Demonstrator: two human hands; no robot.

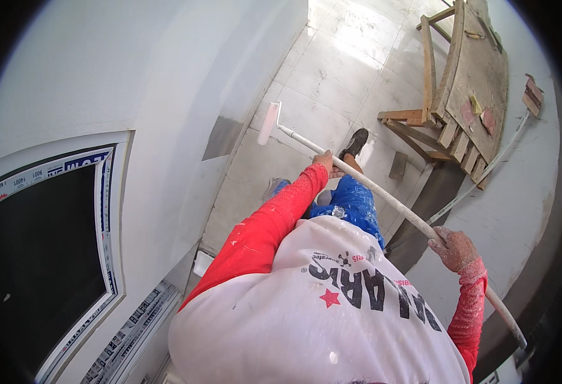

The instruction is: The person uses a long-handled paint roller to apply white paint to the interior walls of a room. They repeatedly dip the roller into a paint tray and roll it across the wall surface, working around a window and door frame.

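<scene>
Overhead, both hands clamp the long roller pole [383, 198] — left hand [324, 161] closed nearer the roller head [269, 123], which lies low by the white wall [185, 96], right hand [455, 248] wrapped around its rear.

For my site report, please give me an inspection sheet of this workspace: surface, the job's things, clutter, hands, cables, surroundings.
Surface: white wall, pale tiled floor with smears.
Job's things: paint roller on a long white pole, roller head close to the wall near the floor.
Clutter: wooden trestle platform with scraps on it; a second long pole lying beside it.
Hands: left hand grips the pole nearer the roller; right hand, paint-spattered, grips it nearer the free end.
Cables: nothing seen.
Surroundings: dark window with taped white frame, at the left.
</scene>
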